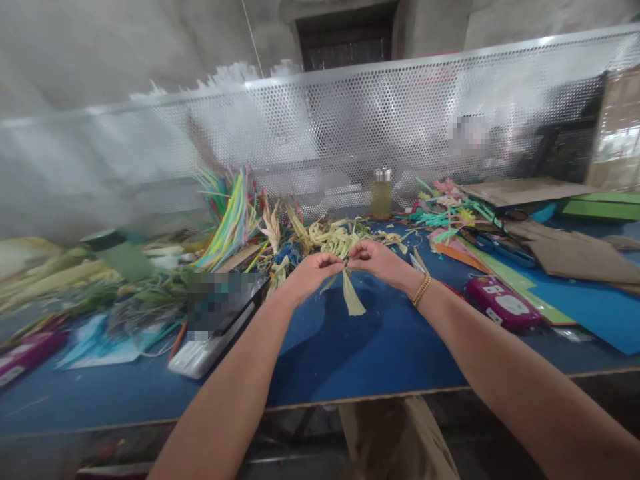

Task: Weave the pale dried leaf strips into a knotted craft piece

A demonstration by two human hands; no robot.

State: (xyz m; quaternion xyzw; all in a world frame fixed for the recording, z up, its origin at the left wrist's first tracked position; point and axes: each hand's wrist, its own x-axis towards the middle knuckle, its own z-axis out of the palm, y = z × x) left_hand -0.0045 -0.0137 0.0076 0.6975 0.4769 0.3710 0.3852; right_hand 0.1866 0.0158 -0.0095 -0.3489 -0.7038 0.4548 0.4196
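In the head view, the hands meet over the middle of the tabletop (367, 363), nearer its far edge than the bare near edge. The left hand (321, 268) and the right hand (379, 261) are both pinched closed, fingertips almost touching, on a pale green strip (353, 298) that hangs below them and widens toward its end. How each finger grips it is too small to tell. A gold bracelet (421, 291) circles the right wrist.

Just beyond the hands lies a heap of pale husks (333, 237); near the far edge, a capped jar (383, 200) stands upright. Left of the heap, colourful fuzzy stems (234, 223) fan upward. A white device (193, 360) lies beside the left forearm, toward the near edge. Toward the right edge are a purple case (503, 303), a blue sheet (593, 300) and brown cardboard (583, 250).
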